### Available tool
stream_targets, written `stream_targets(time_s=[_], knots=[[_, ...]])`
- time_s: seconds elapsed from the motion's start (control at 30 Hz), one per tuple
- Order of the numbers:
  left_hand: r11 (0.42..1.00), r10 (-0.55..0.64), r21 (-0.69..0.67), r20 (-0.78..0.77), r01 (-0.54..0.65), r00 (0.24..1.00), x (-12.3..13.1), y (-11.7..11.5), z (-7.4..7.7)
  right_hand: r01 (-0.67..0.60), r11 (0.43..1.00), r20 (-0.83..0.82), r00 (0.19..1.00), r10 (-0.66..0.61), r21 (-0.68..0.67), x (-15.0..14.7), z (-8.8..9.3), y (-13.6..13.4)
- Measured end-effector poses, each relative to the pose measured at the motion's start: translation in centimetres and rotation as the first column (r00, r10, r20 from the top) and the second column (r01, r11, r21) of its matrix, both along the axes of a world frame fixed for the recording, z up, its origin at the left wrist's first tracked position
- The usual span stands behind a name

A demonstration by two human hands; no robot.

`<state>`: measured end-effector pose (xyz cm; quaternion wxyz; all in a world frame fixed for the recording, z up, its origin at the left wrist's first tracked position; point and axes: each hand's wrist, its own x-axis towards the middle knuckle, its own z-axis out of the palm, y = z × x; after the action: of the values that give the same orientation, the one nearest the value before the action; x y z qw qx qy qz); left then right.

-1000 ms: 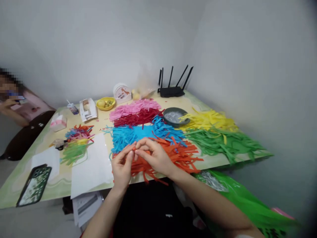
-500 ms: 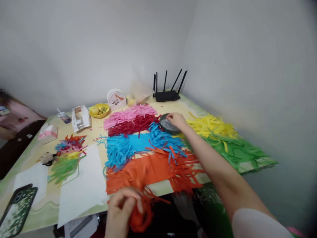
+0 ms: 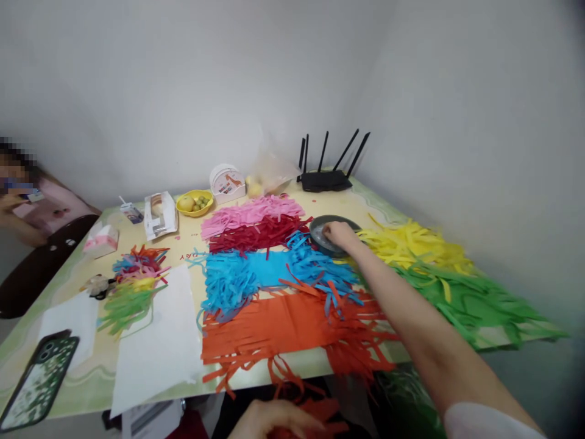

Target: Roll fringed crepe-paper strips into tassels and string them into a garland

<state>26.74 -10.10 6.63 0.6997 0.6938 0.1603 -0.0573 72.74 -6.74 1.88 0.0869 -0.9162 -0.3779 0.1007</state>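
Observation:
My right hand [image 3: 340,235] reaches into a dark grey bowl [image 3: 320,245]. Its fingers are pinched together at the pale contents, and whatever they hold is hidden. At the bottom edge my left hand [image 3: 274,419] curls over a bundle of orange paper strips [image 3: 326,410], partly cut off by the frame. Just beyond it, orange fringed paper [image 3: 269,326] lies on the table, its strips hanging over the front edge. Behind that lie blue fringed paper [image 3: 272,268], dark red strips [image 3: 256,235] and pink strips [image 3: 256,210].
Yellow strips [image 3: 415,244] and green strips [image 3: 484,305] spread along the right side. A black router [image 3: 325,180] stands at the back. Leftward are white sheets [image 3: 158,341], a small multicoloured fringe bundle [image 3: 137,280], a phone [image 3: 41,381] and a yellow fruit bowl [image 3: 194,211]. A person [image 3: 52,204] sits far left.
My left hand has lowered toward the bottom edge with the orange strips. My right hand has stayed at the bowl, its fingers now lower inside. The view has shifted slightly left.

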Motion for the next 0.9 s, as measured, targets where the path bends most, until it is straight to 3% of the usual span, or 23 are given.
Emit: stream_targets(time_s=[0.1, 0.2, 0.4, 0.53, 0.67, 0.73, 0.8, 0.83, 0.9], knots=[[0.985, 0.11, -0.125, -0.046, -0.115, 0.993, -0.6, -0.4, -0.8, 0.033, 0.999, 0.021, 0.999, -0.034, 0.029, 0.2, 0.2, -1.0], [0.971, 0.189, -0.147, -0.018, -0.189, 0.982, -1.1, -0.6, -1.1, 0.066, 0.995, 0.023, 0.997, -0.068, 0.081, 0.1, 0.3, -1.9], [0.961, 0.265, -0.081, 0.012, -0.263, 0.964, -1.8, -0.8, 0.9, 0.08, 0.96, -0.026, 0.997, -0.076, 0.268, -0.9, 1.4, -3.3], [0.956, 0.293, -0.016, 0.036, -0.292, 0.955, -2.1, -0.3, 2.3, 0.014, 0.888, -0.118, 0.992, 0.046, 0.46, -3.8, 2.9, -3.4], [0.934, 0.348, 0.055, 0.096, -0.354, 0.933, -2.7, 0.5, 2.8, -0.079, 0.819, -0.241, 0.936, 0.258, 0.568, -9.5, 4.2, -5.4], [0.92, 0.373, 0.079, 0.121, -0.383, 0.92, -3.2, 0.8, 2.7, -0.192, 0.848, -0.323, 0.865, 0.384, 0.493, -12.2, 4.8, -7.8], [0.905, 0.403, 0.086, 0.133, -0.416, 0.905, -3.7, 1.3, 2.4, -0.39, 0.884, -0.457, 0.757, 0.467, 0.257, -13.7, 5.5, -10.2], [0.899, 0.417, 0.081, 0.134, -0.43, 0.899, -3.9, 1.5, 2.2, -0.463, 0.876, -0.509, 0.725, 0.463, 0.136, -13.8, 5.9, -11.0], [0.891, 0.438, 0.067, 0.135, -0.449, 0.889, -4.0, 1.9, 1.9, -0.475, 0.88, -0.51, 0.759, 0.405, -0.01, -12.5, 6.5, -10.9]])
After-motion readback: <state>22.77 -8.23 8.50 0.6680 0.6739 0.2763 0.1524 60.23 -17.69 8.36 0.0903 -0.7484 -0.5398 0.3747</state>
